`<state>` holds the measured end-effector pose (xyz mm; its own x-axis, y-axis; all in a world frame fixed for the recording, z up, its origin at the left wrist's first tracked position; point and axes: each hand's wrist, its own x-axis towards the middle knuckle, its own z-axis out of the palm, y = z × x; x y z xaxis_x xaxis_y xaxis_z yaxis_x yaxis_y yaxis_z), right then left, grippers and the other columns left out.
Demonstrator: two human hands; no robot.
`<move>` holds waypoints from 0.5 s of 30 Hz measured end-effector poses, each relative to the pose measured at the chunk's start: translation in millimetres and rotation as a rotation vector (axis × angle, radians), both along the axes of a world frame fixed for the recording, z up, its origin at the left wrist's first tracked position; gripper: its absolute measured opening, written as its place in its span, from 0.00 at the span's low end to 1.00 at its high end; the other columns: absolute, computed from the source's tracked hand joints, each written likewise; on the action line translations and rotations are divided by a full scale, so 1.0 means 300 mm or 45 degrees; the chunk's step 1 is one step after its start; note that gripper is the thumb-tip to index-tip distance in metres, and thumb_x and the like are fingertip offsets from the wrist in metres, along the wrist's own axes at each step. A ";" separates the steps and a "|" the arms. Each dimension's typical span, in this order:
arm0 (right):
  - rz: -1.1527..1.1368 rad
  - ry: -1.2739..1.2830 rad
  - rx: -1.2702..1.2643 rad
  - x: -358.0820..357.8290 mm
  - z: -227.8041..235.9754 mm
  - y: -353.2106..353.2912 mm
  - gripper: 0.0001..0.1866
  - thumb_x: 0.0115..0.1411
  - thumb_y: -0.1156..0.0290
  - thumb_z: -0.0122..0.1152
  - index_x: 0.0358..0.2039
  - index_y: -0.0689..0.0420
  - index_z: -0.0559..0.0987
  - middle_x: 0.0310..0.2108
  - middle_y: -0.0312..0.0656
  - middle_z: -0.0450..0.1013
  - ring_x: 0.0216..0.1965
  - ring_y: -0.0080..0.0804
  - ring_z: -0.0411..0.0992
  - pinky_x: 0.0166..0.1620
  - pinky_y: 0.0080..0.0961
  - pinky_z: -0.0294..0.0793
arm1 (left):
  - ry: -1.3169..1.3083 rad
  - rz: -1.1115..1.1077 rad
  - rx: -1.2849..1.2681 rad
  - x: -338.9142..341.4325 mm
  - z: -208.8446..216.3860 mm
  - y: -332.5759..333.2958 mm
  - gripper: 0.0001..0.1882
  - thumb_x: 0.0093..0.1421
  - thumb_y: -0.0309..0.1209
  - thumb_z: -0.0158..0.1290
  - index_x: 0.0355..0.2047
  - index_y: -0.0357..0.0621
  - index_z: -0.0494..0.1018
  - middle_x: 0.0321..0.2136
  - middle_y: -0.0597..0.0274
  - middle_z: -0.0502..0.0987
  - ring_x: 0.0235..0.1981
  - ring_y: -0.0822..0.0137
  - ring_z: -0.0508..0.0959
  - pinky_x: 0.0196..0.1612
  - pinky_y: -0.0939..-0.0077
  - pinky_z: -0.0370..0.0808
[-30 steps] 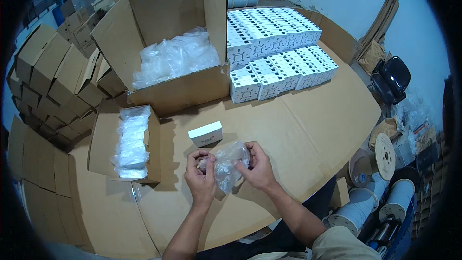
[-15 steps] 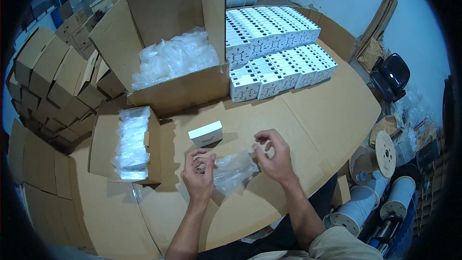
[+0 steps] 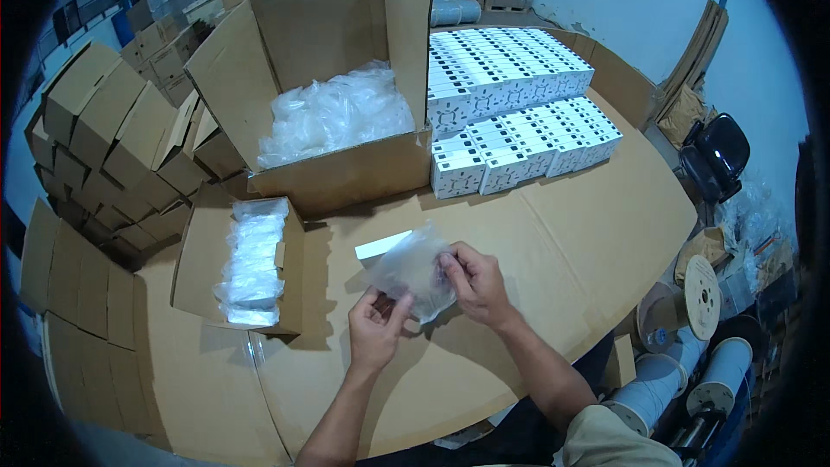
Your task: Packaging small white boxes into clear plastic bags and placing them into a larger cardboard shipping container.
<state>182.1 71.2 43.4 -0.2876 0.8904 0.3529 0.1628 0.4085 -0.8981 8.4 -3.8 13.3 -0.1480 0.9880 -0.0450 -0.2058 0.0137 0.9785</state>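
A clear plastic bag is held up above the cardboard-covered table between my two hands. My right hand pinches its right side. At its lower left edge, my left hand grips the film between thumb and fingers. Behind the bag a small white box stands on the table, partly hidden by the plastic. To the left, an open carton holds a row of white boxes wrapped in clear bags.
A large open carton full of loose clear bags stands at the back. Right of it are stacked rows of white boxes. Folded brown cartons are piled at left. Cable spools and a black chair stand beyond the right edge.
The bag has been lifted off the table and now partly covers the white box. My right hand has moved left and closed on the bag. The whole view has shifted slightly.
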 end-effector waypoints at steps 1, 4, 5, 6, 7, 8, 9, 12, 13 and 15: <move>-0.078 -0.032 -0.059 -0.007 -0.023 -0.014 0.11 0.71 0.68 0.53 0.34 0.62 0.76 0.22 0.50 0.74 0.24 0.49 0.76 0.30 0.36 0.74 | 0.002 0.023 -0.018 -0.015 -0.017 0.009 0.16 0.67 0.28 0.58 0.52 0.38 0.70 0.41 0.63 0.80 0.37 0.79 0.77 0.39 0.82 0.74; -0.176 -0.084 -0.082 -0.054 -0.057 -0.066 0.11 0.73 0.68 0.49 0.35 0.61 0.73 0.21 0.53 0.72 0.24 0.53 0.75 0.29 0.39 0.73 | -0.091 0.166 0.006 -0.021 -0.041 0.015 0.10 0.72 0.30 0.51 0.49 0.39 0.72 0.39 0.66 0.78 0.35 0.80 0.74 0.38 0.83 0.72; -0.198 -0.099 -0.026 -0.074 -0.063 -0.076 0.11 0.73 0.68 0.48 0.36 0.61 0.71 0.20 0.55 0.70 0.23 0.56 0.75 0.28 0.42 0.72 | -0.184 0.284 0.067 -0.020 -0.046 0.022 0.09 0.74 0.31 0.48 0.47 0.39 0.72 0.37 0.68 0.77 0.34 0.80 0.73 0.38 0.83 0.71; -0.196 -0.098 -0.030 -0.087 -0.073 -0.083 0.11 0.73 0.68 0.48 0.36 0.61 0.71 0.20 0.55 0.70 0.23 0.56 0.75 0.28 0.42 0.72 | -0.167 0.370 0.173 -0.008 -0.066 0.032 0.09 0.75 0.33 0.46 0.43 0.39 0.71 0.36 0.69 0.74 0.34 0.79 0.72 0.39 0.81 0.71; -0.165 -0.132 -0.026 -0.099 -0.084 -0.089 0.10 0.73 0.68 0.47 0.36 0.60 0.69 0.20 0.56 0.70 0.24 0.59 0.75 0.27 0.44 0.71 | -0.165 0.372 0.169 -0.005 -0.071 0.031 0.09 0.75 0.33 0.46 0.43 0.39 0.71 0.36 0.69 0.74 0.34 0.79 0.72 0.39 0.81 0.71; -0.131 -0.163 -0.023 -0.110 -0.093 -0.092 0.09 0.73 0.68 0.47 0.37 0.60 0.67 0.21 0.57 0.70 0.25 0.62 0.74 0.27 0.47 0.70 | 0.057 0.467 0.178 -0.010 -0.077 0.029 0.10 0.75 0.34 0.46 0.44 0.38 0.70 0.36 0.68 0.74 0.34 0.77 0.72 0.39 0.81 0.71; -0.126 -0.159 -0.028 -0.117 -0.092 -0.095 0.09 0.73 0.68 0.47 0.37 0.60 0.67 0.21 0.57 0.70 0.25 0.62 0.74 0.27 0.47 0.70 | 0.281 0.558 0.185 -0.014 -0.080 0.025 0.11 0.75 0.35 0.46 0.44 0.38 0.69 0.36 0.67 0.73 0.34 0.76 0.72 0.39 0.80 0.71; -0.122 -0.131 -0.029 -0.125 -0.085 -0.099 0.09 0.73 0.68 0.47 0.37 0.60 0.65 0.21 0.58 0.70 0.26 0.65 0.74 0.26 0.49 0.70 | 0.352 0.672 0.197 0.003 -0.043 0.039 0.12 0.73 0.35 0.50 0.45 0.37 0.68 0.36 0.64 0.73 0.35 0.75 0.73 0.39 0.80 0.72; -0.156 -0.100 -0.021 -0.121 -0.093 -0.096 0.09 0.73 0.69 0.47 0.37 0.60 0.65 0.21 0.58 0.70 0.26 0.65 0.74 0.26 0.49 0.70 | 0.352 0.676 0.194 0.014 -0.033 0.039 0.12 0.73 0.35 0.50 0.45 0.37 0.68 0.36 0.64 0.73 0.35 0.75 0.73 0.39 0.80 0.72; -0.188 -0.069 -0.010 -0.112 -0.089 -0.088 0.09 0.73 0.69 0.47 0.37 0.60 0.65 0.21 0.58 0.70 0.26 0.65 0.74 0.26 0.49 0.70 | 0.447 0.626 0.183 0.032 -0.014 0.041 0.15 0.70 0.33 0.56 0.46 0.35 0.68 0.34 0.63 0.74 0.34 0.76 0.73 0.38 0.80 0.73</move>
<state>148.6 44.9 16.7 -0.1716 0.9271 0.3332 0.2693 0.3695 -0.8894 17.9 8.5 9.0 -0.5692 0.7930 0.2171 0.1797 -0.1377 0.9740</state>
